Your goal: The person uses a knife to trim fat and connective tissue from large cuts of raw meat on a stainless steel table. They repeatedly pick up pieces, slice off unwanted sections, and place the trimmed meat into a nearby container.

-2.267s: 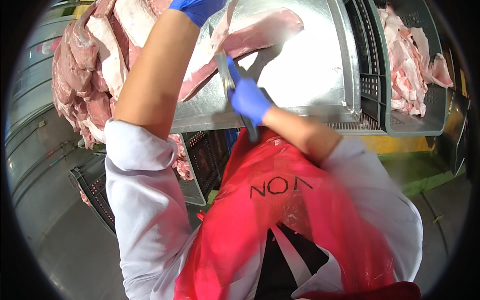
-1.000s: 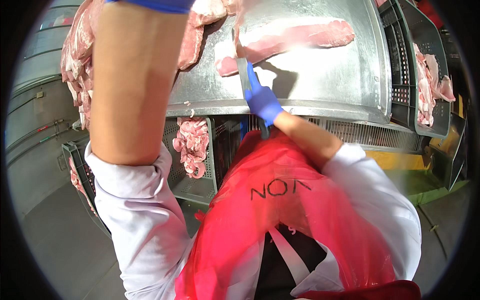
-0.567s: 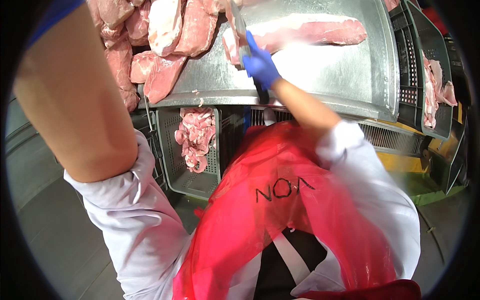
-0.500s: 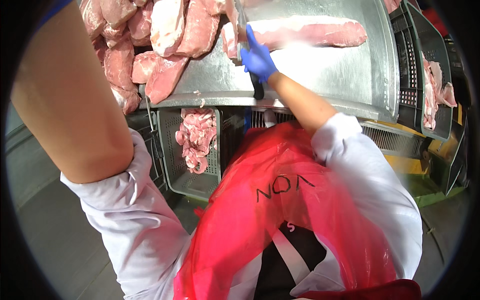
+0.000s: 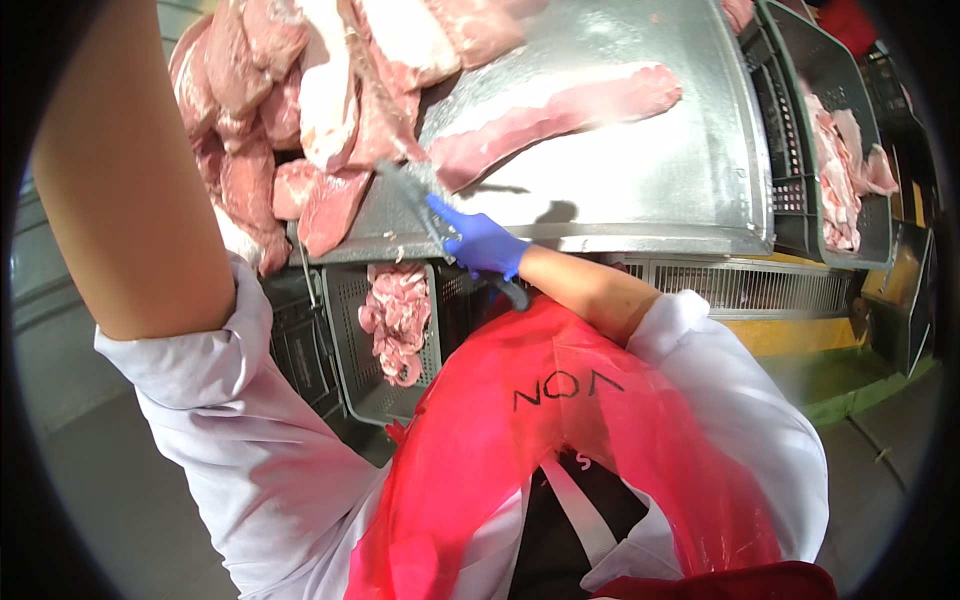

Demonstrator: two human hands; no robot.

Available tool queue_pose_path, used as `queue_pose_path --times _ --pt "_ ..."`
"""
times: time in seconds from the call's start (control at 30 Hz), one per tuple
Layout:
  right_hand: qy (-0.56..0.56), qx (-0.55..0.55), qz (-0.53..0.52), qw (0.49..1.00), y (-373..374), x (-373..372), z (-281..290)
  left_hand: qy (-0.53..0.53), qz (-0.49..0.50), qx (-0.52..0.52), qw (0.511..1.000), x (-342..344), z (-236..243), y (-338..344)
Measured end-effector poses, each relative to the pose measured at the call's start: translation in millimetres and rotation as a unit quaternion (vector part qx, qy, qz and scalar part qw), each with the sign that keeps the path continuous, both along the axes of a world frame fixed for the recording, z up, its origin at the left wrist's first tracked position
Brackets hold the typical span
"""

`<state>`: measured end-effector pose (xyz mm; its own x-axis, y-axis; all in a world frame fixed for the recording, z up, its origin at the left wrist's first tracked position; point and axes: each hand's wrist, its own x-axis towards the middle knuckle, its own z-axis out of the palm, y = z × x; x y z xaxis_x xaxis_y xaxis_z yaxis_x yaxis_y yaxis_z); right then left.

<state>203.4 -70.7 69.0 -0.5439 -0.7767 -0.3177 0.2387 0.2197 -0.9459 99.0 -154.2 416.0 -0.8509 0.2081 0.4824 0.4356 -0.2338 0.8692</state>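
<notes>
My right hand, in a blue glove, is closed round the dark handle of a knife, index finger stretched along it. Its blurred blade points up and left over the near edge of the metal table. Just beyond the blade, a long strip of pink meat with a pale fatty edge lies slantwise on the metal. A heap of large meat pieces fills the table's left side. My left forearm reaches up past the upper left edge, so that hand is out of sight.
Below the table's near edge, a grey perforated crate holds meat trimmings. Another dark crate stands against the table's right side, with pale trimmings inside. A metal grating runs under the table edge.
My right hand and the knife have drawn back toward me and a little left, off the meat strip. The strip now lies more slantwise, its left end nearer me. My view has shifted slightly.
</notes>
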Motion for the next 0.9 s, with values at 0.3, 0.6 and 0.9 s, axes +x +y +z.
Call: queue_pose_path --times 0.3,0.6,0.9 --pt "0.089 -0.021 0.001 0.996 126 -58 26 0.252 -0.217 -0.042 0.942 -100 156 176" --pt "-0.038 0.049 -0.204 0.977 240 -99 -39 0.281 -0.14 -0.201 0.928 -53 177 335" --pt "0.025 0.106 -0.425 0.899 318 -150 -37 -0.148 -0.016 -0.779 0.609 -104 -369 -11"
